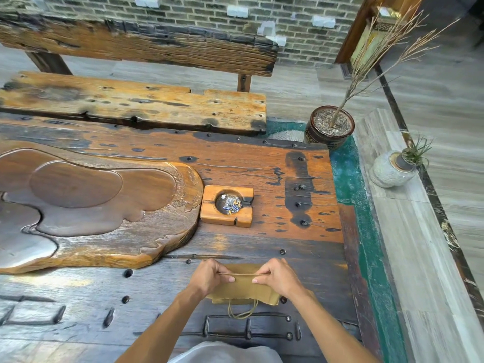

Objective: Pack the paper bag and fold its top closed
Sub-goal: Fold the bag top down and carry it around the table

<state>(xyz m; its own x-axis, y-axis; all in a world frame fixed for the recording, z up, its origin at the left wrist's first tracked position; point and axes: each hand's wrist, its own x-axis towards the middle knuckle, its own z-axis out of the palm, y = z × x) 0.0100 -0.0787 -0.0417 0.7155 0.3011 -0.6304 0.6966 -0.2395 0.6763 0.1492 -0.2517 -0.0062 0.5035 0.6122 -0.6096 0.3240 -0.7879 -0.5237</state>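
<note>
A brown paper bag (pixel 245 288) lies flat on the dark wooden table (pixel 301 247) near its front edge, with a thin cord handle (pixel 242 310) looping out toward me. My left hand (pixel 209 277) pinches the bag's far edge at its left end. My right hand (pixel 277 277) pinches the same edge at its right end. Between the two hands that edge is raised as a thin straight fold line. Whatever is inside the bag is hidden.
A square wooden ashtray (pixel 227 209) with butts sits beyond the bag. A large carved wooden tea tray (pixel 91 205) fills the table's left. A wooden bench (pixel 136 100) stands behind, and two potted plants (pixel 329 127) are right of the table.
</note>
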